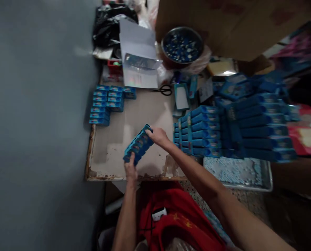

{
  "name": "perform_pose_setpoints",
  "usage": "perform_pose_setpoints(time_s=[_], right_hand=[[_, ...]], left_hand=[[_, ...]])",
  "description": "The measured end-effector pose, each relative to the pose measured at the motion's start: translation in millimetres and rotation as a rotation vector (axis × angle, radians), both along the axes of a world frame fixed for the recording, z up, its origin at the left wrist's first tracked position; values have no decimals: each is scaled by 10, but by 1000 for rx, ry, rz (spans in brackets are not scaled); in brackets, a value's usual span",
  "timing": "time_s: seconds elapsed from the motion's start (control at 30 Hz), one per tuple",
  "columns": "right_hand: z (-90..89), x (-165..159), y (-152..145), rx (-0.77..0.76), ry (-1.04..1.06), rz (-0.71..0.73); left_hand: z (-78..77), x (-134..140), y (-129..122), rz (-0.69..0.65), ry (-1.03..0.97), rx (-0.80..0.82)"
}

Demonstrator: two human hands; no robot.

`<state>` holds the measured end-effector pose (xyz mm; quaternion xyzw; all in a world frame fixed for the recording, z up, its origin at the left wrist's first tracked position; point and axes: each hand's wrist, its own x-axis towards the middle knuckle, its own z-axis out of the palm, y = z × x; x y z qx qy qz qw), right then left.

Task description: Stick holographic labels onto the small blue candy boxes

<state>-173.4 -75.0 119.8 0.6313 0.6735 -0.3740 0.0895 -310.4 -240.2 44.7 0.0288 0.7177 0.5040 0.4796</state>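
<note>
Above the worn tabletop, a blue box [139, 143] with a row of scalloped cut-outs along one side is held at a slant between both hands. My left hand [131, 169] grips its lower left end, thumb on the near face. At the upper right end, my right hand [157, 135] is closed on the same box. What lies inside the box cannot be made out. Left of the hands, small blue boxes [100, 104] stand in stacks near the table's left edge. To the right lies a pile of long flat blue cartons [204, 134], bound with bands.
Black scissors [166, 90] lie behind the hands, near white sheets [139, 52]. A metal bowl [183, 45] holds small blue and silver pieces. At right, a metal tray [267, 176] of pale blue bits sits below more cartons. A grey wall [40, 122] borders the left.
</note>
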Motion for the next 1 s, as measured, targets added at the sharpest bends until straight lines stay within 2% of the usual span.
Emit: perform_pose_setpoints(time_s=[0.07, 0.1, 0.13, 0.17, 0.23, 0.3, 0.37, 0.43, 0.47, 0.5, 0.57, 0.63, 0.67, 0.77, 0.83, 0.93, 1.0], right_hand=[[267, 279, -431, 59, 160, -209], [405, 396, -647, 81, 255, -327], [545, 497, -851, 103, 358, -442], [690, 584, -1035, 122, 465, -547], [992, 736, -1323, 162, 676, -727], [1293, 890, -1497, 209, 838, -884], [1550, 1068, -1585, 279, 907, -1035], [1706, 1262, -1628, 357, 896, -1170], [1734, 1355, -1642, 397, 869, -1232], [1729, 1443, -1652, 425, 838, -1286], [1631, 1594, -1665, 442, 784, -1352], [1469, 1718, -1670, 411, 750, -1363], [1386, 1777, -1674, 376, 736, -1348], [1203, 1952, -1725, 283, 613, -1269], [1143, 2043, -1821, 287, 459, -1212], [1069, 2017, -2043, 312, 257, -1153], [975, 1836, -2147, 193, 299, -1049]], left_hand=[[298, -320, 217, -200, 67, 75], [487, -451, 390, -272, 110, 88], [702, -544, 595, -412, 210, 86], [940, -591, 825, -577, 303, 83], [1459, -520, 1321, -814, 482, 130], [1970, -233, 1817, -1060, 570, 234], [2390, 221, 2260, -1266, 611, 357], [2661, 758, 2610, -1362, 662, 485], [2728, 1030, 2745, -1418, 676, 526], [2749, 1291, 2852, -1489, 686, 550], [2662, 1755, 2994, -1636, 681, 565], [2457, 2118, 3052, -1695, 564, 540], [2343, 2258, 3053, -1660, 503, 526], [2089, 2500, 2955, -1379, 341, 640], [1999, 2495, 2825, -1173, 239, 748], [1776, 2202, 2553, -857, 148, 796], [1450, 1823, 2305, -682, 163, 695]])
